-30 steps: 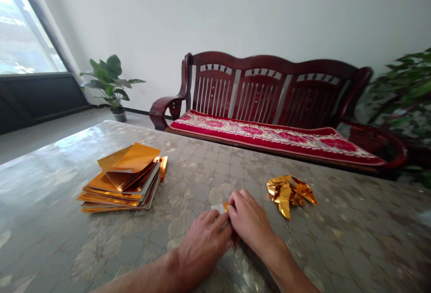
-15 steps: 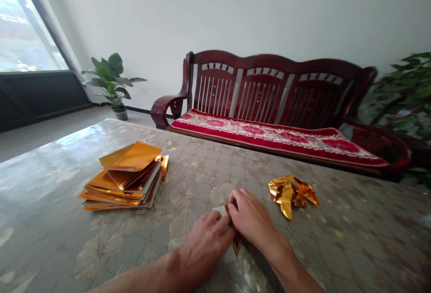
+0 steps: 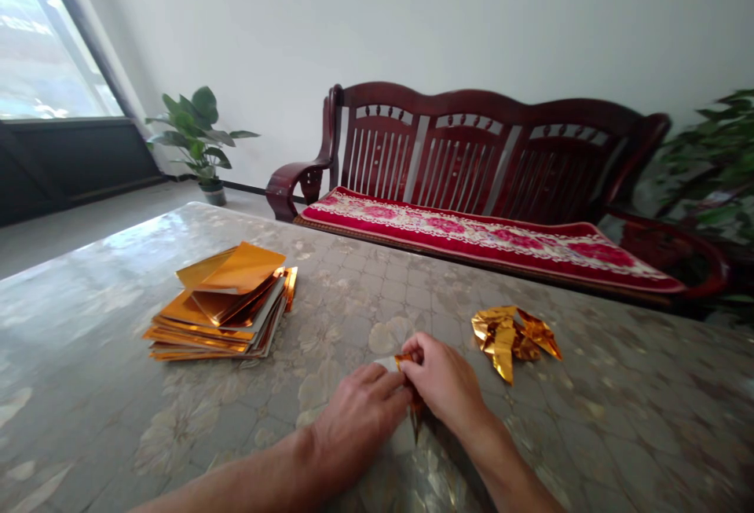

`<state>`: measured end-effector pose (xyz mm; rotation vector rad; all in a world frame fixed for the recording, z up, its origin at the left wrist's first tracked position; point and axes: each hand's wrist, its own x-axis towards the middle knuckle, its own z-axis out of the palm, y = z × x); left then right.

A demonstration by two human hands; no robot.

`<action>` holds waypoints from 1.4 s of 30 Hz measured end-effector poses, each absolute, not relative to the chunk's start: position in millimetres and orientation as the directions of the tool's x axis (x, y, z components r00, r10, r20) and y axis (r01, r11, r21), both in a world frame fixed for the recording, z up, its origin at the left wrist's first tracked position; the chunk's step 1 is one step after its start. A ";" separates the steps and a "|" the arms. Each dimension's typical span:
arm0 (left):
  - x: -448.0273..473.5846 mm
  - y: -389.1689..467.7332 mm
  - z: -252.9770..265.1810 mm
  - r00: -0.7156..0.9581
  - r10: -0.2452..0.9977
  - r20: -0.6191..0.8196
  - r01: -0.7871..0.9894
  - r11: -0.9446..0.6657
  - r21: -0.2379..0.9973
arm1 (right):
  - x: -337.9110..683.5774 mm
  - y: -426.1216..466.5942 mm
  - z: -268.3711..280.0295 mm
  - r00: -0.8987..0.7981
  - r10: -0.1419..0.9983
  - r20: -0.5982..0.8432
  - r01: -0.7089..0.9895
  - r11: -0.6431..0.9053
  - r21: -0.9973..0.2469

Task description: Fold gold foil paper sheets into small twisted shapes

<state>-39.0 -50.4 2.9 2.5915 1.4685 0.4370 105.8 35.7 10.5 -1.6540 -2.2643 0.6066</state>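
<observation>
Gold paper (image 3: pixel 403 360), pinched by right hand (image 3: pixel 446 382), partly covered by left hand (image 3: pixel 364 407) with unclear grip, stretching near-to-far between both.

A dark red bench (image 3: pixel 458 155) stood before the pale wall (image 3: pixel 500 18), a red floral runner (image 3: pixel 471 236) spread along its seat. A potted plant (image 3: pixel 199 132) stood on the floor (image 3: pixel 129 203) to the left, near the window (image 3: pixel 47 42) and the dark panel (image 3: pixel 71 155) below it. Foliage (image 3: pixel 719 155) showed by the bench's right end. The table (image 3: pixel 335 285) had a glossy, flowered top.
</observation>
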 end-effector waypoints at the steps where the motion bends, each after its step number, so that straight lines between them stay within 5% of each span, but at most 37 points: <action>1: -42.0 -48.5 3.0 0.452 0.869 0.199 0.807 -0.494 0.324 | 105.6 35.0 10.1 -0.305 0.952 -0.025 0.835 0.254 -0.489; 5: -59.3 -36.0 3.4 0.183 0.966 0.185 0.786 -0.257 0.563 | 106.8 32.2 7.1 -0.294 0.956 -0.006 0.805 0.244 -0.540; 12: -70.1 -7.6 13.2 0.058 0.998 0.014 0.854 -0.057 0.516 | 107.4 27.1 2.5 -0.300 0.952 0.062 0.789 0.284 -0.545; 27: -66.0 20.8 0.7 0.240 0.965 0.105 0.810 -0.259 0.526 | 108.6 22.0 4.0 -0.335 0.935 0.116 0.779 0.344 -0.524; 42: -77.0 24.4 1.3 0.193 0.980 0.040 0.778 -0.178 0.602 | 108.7 17.2 4.7 -0.464 0.863 0.201 0.764 0.504 -0.402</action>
